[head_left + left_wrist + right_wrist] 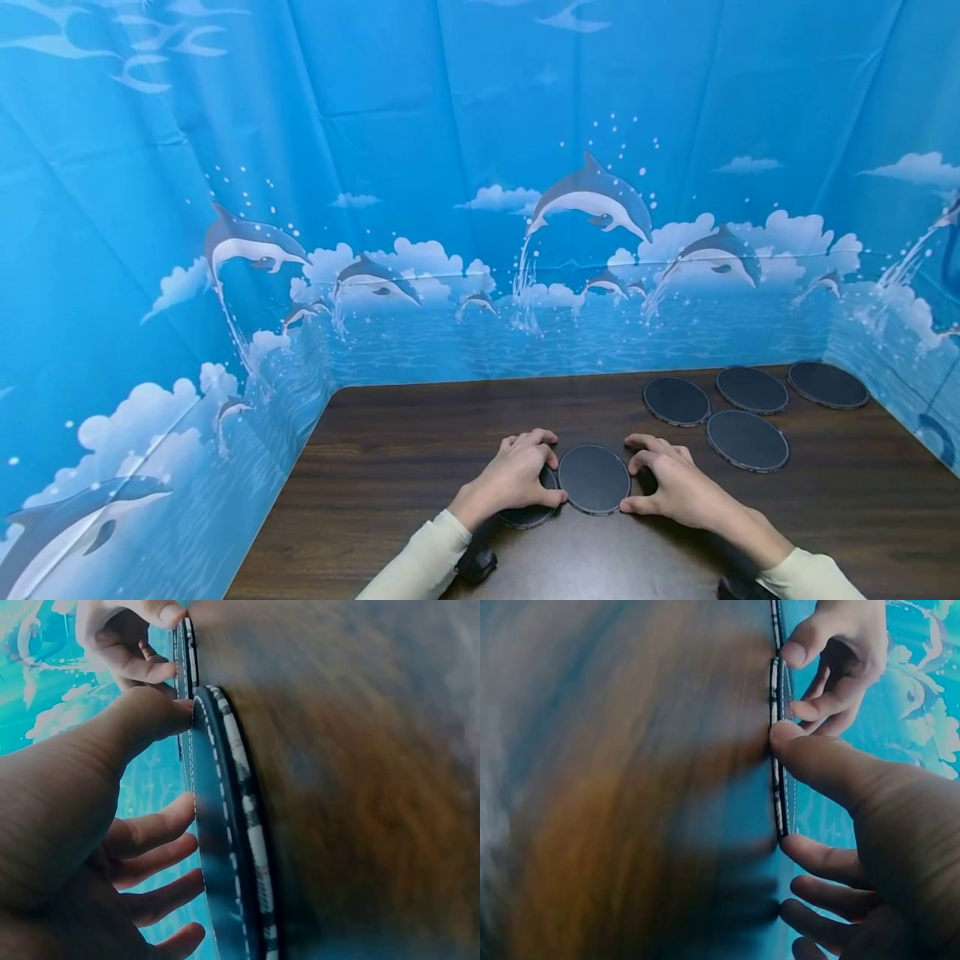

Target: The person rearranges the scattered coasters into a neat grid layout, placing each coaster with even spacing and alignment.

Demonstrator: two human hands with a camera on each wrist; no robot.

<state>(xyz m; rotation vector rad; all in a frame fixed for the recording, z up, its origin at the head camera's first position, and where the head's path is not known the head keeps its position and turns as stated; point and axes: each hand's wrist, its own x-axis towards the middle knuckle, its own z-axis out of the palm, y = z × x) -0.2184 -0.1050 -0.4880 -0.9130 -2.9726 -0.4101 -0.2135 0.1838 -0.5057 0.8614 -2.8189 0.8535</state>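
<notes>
Middle disc (594,479) flanked by two hands

Left disc (531,517) partly covered by the left hand (517,475); right wrist device (738,588) cut off by the frame. Tabletop (375,467) blurred in wrist views. Middle disc laid flat between left hand and right hand (675,483), both thumbs placed at its rim, fingers loosely bent, thumb-finger gaps wide. Four other discs (748,442) seen far right, dolphin backdrop (420,125) hung behind.

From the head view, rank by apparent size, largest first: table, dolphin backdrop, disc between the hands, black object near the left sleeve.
1. Backdrop
2. Table
3. Disc
4. Black object, judged by its visible part
</notes>
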